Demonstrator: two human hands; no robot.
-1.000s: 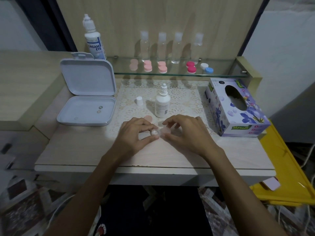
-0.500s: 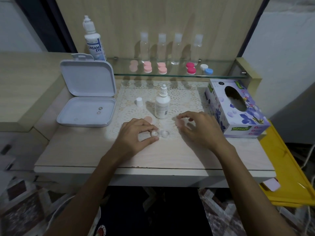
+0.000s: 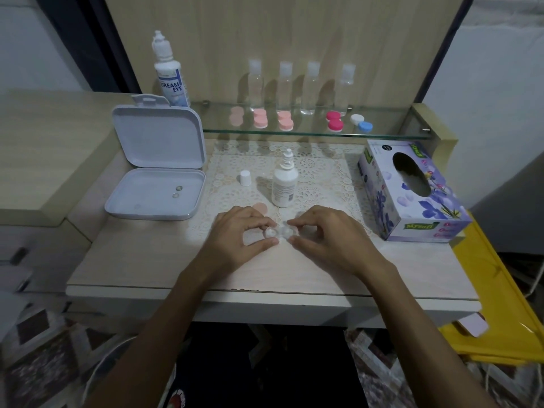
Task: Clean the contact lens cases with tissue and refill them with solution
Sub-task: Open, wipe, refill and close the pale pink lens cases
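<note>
left hand [image 3: 238, 234] resting palm-down on the table [image 3: 141, 260], thumb and forefinger curling round the left cup of the lens case [image 3: 279, 232] and pinching it. right hand [image 3: 326, 234] mirroring it, fingers bent, thumb and forefinger tips pinching the case's right cup. both forearms reaching in from the near edge, wrists lying low over the tabletop. case sitting flat between the two hands, at the near border of the lace mat [image 3: 312, 169], both cups showing open.

solution bottle [image 3: 284, 184] standing upright just behind the hands, uncapped, its white cap [image 3: 245, 177] standing apart to the left. pink lid [image 3: 260, 208] lying flat, just beyond the left knuckles. open white box [image 3: 156, 195] taking up the left side, lid tilting upright. tissue box [image 3: 412, 192] lying near the right edge, close to the right hand. bare tabletop running wide between the hands and the near edge. glass shelf [image 3: 382, 122] overhanging the back, carrying more cases and clear bottles.
</note>
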